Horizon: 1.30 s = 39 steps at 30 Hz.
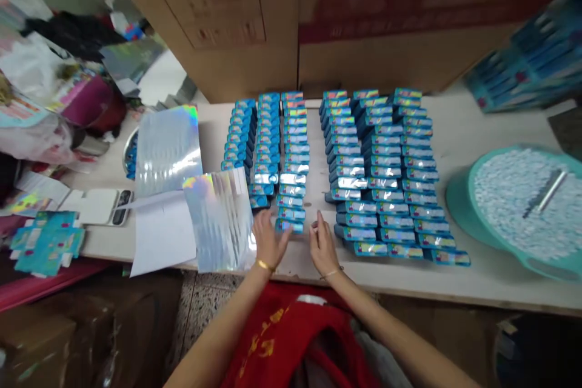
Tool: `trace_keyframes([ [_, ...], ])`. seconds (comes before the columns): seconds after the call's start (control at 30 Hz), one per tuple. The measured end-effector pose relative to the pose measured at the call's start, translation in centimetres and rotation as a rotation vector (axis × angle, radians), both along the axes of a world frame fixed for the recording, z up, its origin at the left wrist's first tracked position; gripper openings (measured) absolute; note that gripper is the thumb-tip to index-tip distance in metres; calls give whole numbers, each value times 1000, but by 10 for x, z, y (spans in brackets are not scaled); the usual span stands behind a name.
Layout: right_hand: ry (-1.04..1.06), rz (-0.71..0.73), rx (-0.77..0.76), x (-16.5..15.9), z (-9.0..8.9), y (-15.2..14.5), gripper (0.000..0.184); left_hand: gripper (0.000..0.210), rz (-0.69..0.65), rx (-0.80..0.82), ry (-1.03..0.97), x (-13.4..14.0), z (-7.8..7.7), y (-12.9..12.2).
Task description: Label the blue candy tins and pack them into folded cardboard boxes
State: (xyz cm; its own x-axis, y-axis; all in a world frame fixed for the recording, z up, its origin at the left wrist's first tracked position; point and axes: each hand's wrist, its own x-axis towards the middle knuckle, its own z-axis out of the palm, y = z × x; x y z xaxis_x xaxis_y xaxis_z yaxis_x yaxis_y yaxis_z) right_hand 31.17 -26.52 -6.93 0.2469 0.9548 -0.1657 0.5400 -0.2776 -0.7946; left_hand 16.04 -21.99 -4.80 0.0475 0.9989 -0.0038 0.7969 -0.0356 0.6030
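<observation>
Now we see both hands low at desk (454,279) front edge. Left hand (268,244) fingers spread flat, released, tips touching nearest blue box (289,226) at foot of left block of rows. Box lies just ahead-right of those fingers, long axis crosswise. Right hand (322,245) open, grasping nothing, just beside, slightly farther.

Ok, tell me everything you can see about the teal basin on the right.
The basin is round, teal and looks like plastic, sitting upright on the white table at its right end, partly cut off by the picture's edge. It is filled nearly to the rim with small whitish pieces, too fine to identify. A slim grey stick-like object lies slanted on top. Neither hand touches it.
</observation>
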Motion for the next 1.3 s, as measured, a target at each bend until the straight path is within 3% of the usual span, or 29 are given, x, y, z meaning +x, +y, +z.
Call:
trace_keyframes([
  [0.07,-153,11,159,14,13,42,60,76,-311,-8,126,-5,10,5],
  [0.13,-300,51,268,25,24,97,61,102,-519,-82,277,-8,12,17],
  [0.2,-431,94,308,30,31,157,62,120,-627,-161,386,-9,7,32],
  [0.27,-536,134,290,27,30,208,64,125,-692,-216,432,-8,1,46],
  [0.37,-614,216,226,10,14,250,65,121,-722,-251,442,-5,-6,57],
  [0.57,-619,351,182,-13,-16,240,58,112,-669,-255,412,3,-11,55],
  [0.83,-647,387,166,11,-19,234,52,107,-679,-234,348,22,-17,50],
  [1.1,-737,434,147,54,-18,222,53,107,-627,-199,236,79,-30,31],
  [1.23,-745,438,154,60,-16,219,56,114,-627,-273,53,84,-18,26],
  [1.3,-731,427,182,59,-12,232,58,110,-586,-299,-131,76,-8,38],
])
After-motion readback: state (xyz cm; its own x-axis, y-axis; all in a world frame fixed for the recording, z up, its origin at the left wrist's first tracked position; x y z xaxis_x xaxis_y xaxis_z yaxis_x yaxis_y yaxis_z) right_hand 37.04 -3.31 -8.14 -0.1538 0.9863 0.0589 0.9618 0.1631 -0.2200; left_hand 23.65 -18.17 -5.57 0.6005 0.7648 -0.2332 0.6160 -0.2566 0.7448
